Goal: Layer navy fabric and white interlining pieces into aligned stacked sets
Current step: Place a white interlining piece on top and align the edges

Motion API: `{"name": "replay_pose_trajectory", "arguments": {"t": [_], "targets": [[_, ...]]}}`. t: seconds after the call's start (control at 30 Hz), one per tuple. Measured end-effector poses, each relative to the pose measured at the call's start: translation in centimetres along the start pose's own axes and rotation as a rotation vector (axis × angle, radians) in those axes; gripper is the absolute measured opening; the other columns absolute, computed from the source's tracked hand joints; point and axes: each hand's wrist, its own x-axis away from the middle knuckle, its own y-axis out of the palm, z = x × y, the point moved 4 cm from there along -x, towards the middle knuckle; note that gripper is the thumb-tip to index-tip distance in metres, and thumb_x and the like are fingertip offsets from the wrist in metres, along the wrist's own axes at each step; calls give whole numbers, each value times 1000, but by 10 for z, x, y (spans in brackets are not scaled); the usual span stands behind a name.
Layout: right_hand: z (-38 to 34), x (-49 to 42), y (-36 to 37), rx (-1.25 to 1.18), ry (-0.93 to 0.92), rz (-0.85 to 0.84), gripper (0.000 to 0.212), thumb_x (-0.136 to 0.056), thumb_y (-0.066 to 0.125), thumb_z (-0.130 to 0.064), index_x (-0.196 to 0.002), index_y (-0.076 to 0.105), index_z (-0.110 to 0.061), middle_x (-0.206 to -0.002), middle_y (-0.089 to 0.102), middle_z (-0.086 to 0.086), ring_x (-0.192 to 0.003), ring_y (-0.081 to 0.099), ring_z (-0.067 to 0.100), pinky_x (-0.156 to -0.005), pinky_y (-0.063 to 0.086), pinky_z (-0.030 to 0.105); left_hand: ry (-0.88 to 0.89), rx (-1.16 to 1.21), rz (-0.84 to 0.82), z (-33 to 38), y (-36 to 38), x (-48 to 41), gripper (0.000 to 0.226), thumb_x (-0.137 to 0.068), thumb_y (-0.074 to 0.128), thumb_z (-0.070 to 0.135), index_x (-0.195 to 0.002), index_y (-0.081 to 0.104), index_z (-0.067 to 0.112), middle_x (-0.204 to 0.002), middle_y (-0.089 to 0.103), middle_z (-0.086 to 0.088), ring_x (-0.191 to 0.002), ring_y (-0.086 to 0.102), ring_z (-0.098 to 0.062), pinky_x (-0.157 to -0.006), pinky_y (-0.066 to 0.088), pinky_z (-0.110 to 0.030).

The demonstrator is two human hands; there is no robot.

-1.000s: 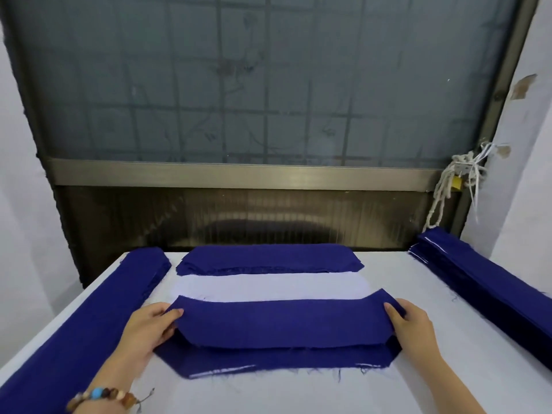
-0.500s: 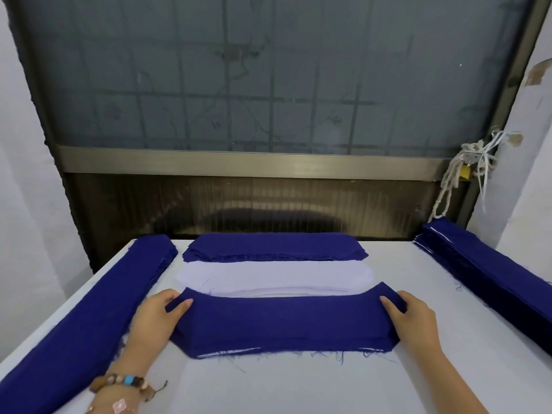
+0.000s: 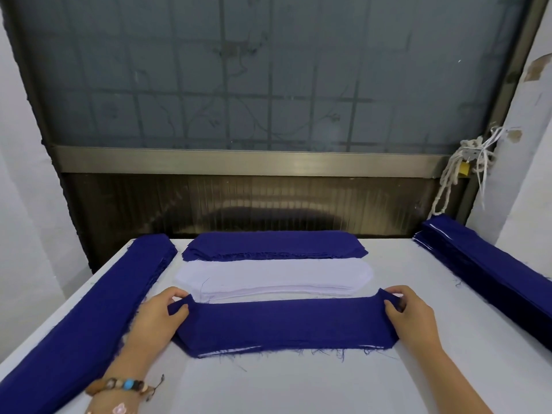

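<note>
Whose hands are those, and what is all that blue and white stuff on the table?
There is no machine here, just a person working with two bare hands. The one picture comes from a small camera worn on the person's head, so you see what they see, looking forward and down. The left hand, with a bead bracelet on its wrist, and the right hand each pinch one end of a blue strip of cloth with their fingers. A thin line of white peeks out under its near edge. Just behind it on the table lies a white pile of about the same shape, and behind that a blue pile. A long left stack and a long right stack of blue cloth run along the table's sides. Beyond is a big window.
</note>
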Motion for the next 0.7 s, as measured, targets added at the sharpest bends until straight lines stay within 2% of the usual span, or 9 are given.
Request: {"name": "replay_pose_trajectory", "arguments": {"t": [0.1, 0.2, 0.33, 0.47, 0.7], "targets": [[1, 0, -1, -5, 3, 16, 24, -92, 52, -6, -107, 56, -25, -76, 60, -3, -70, 57, 10, -56, 40, 22, 5, 10, 42, 1, -4, -1, 21, -89, 64, 6, -100, 65, 24, -95, 64, 4, -83, 55, -6, -64, 42, -14], [1, 0, -1, 5, 2, 13, 25, -94, 50, -6, -109, 54, -26, -79, 60, 0, -71, 57, 12, -57, 42, 23, -2, 0, 28, 1, -5, -1, 23, -89, 64, 8, -99, 64, 28, -96, 63, 4, -84, 56, -6, -65, 46, -20], [-4, 0, 1, 89, -34, -4, 28, -89, 48, 1, -95, 61, -24, -67, 55, -1, -65, 53, 14, -54, 37, 21, -38, -140, -34, -3, -2, 1, 19, -90, 64, 16, -99, 60, 32, -84, 63, -1, -77, 60, -14, -66, 53, -31], [-6, 1, 1, 121, -45, 10, 31, -84, 47, 6, -84, 65, -19, -79, 57, -1, -70, 52, 11, -63, 36, 24, -43, -167, -4, -6, -5, 2, 14, -91, 62, 19, -100, 61, 30, -73, 64, -1, -73, 62, -15, -66, 54, -32], [-3, -1, 4, 157, -44, 40, 32, -81, 47, 11, -81, 64, -16, -83, 52, 6, -77, 51, 23, -69, 34, 29, -26, -269, 5, -3, -4, 3, 15, -89, 61, 19, -93, 59, 33, -68, 59, 2, -64, 57, -12, -56, 50, -29]]}}
